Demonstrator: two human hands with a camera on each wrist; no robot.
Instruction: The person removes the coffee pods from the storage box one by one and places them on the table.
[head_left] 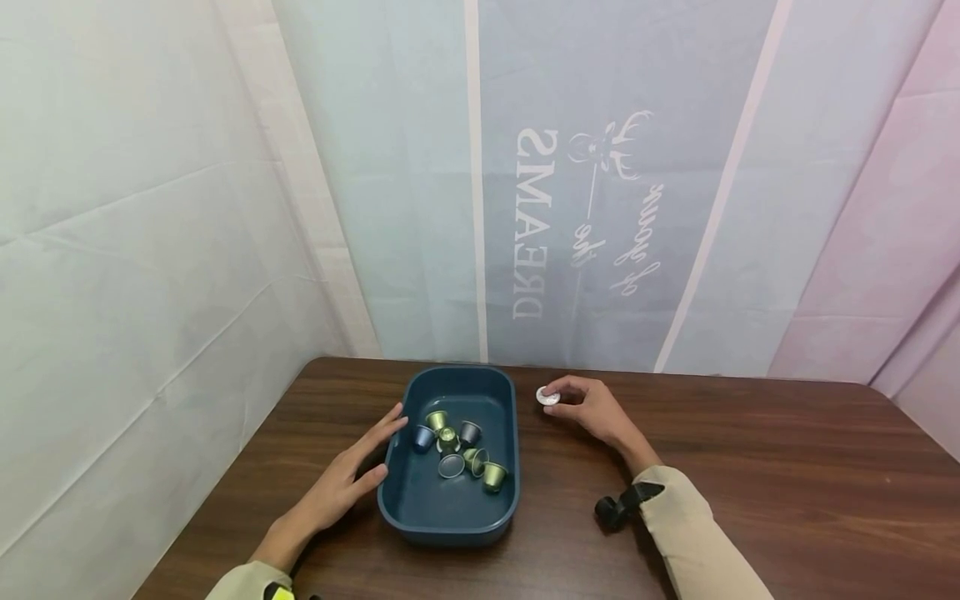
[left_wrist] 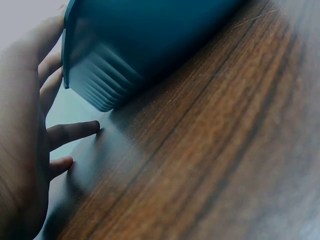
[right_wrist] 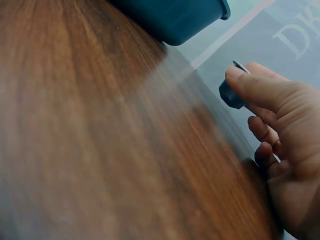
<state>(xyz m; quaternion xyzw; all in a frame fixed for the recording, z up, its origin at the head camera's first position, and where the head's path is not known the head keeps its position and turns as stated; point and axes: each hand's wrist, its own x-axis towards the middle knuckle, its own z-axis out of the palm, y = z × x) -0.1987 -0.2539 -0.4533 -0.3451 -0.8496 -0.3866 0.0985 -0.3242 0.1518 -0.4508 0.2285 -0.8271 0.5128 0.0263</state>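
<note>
A dark blue coffee capsule (right_wrist: 231, 94) with a pale lid is pinched between thumb and fingers of my right hand (head_left: 598, 412), just to the right of the bin. From the head view, only its round silvery-white lid shows. My left hand (head_left: 347, 482) rests against the left rim of a blue plastic bin (head_left: 442, 510), fingers extended along the edge. Inside the bin lie several capsules: green ones such as the green capsule (head_left: 493, 477), a blue capsule (head_left: 423, 438) and a dark grey capsule (head_left: 470, 432). One capsule (head_left: 451, 466) shows its round lid.
The brown wood-grain table (head_left: 787, 475) extends to the right of the bin. Behind it hangs a printed curtain (head_left: 420, 208), close to the table's back edge. A pale cloth (head_left: 150, 250) hangs on the left. A black wrist device (head_left: 617, 510) sits on my right wrist.
</note>
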